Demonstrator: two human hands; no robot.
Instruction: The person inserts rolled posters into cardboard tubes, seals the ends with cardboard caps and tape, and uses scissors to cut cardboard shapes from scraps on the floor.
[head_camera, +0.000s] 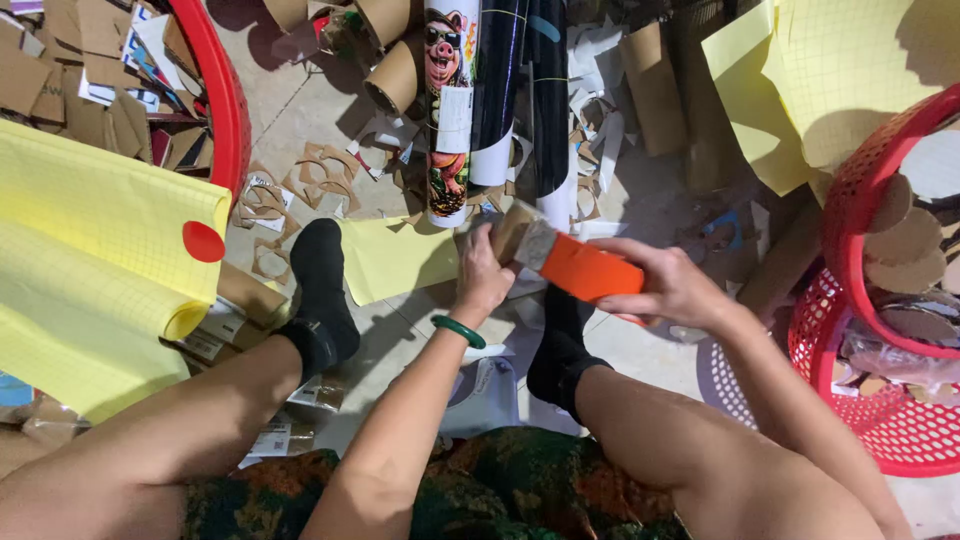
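Both hands hold one cardboard tube (570, 262) above the floor (300, 110), between the feet. Left hand (483, 275) clamps the bare end; right hand (668, 287) clamps the orange-covered end. Orange wrap covers most; bare end remains.

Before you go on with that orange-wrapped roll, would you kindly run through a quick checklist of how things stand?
1. Left hand grips the bare cardboard end of the orange-wrapped roll: ok.
2. Right hand supports the orange end: ok.
3. Roll is held off the floor, above the black-socked feet: ok.
4. Orange wrap fully covers the roll: not ok, left end is bare.
5. Wrap stuck down smoothly: cannot tell.
6. Floor around the feet free of scraps: not ok.
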